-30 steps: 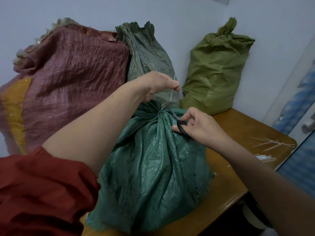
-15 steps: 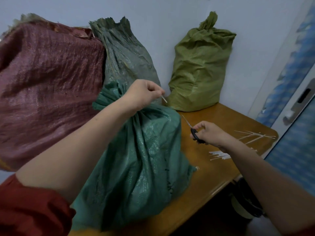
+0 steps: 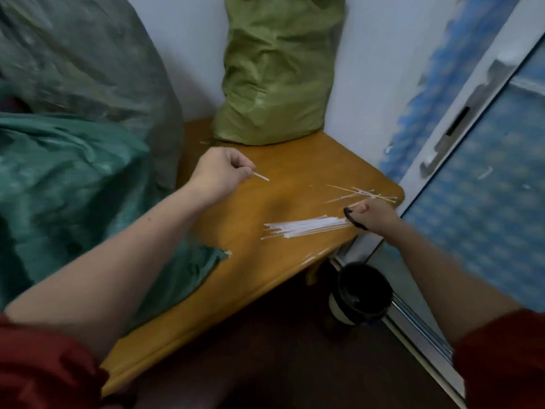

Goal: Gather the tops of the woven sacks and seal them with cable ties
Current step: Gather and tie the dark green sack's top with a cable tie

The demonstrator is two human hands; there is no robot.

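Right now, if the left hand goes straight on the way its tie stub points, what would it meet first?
Likely the scissors in the right hand, past bare table; height is hard to judge.

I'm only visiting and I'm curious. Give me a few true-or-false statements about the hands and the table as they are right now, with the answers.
1. The left hand pinches a short white strip. True.
2. The right hand holds nothing. False: it grips black scissors.
3. A bundle of white cable ties lies on the wooden table. True.
4. The olive-green sack lies on the floor. False: it stands on the table, against the wall.
5. The black bin sits on the table. False: it is on the floor beside the table.
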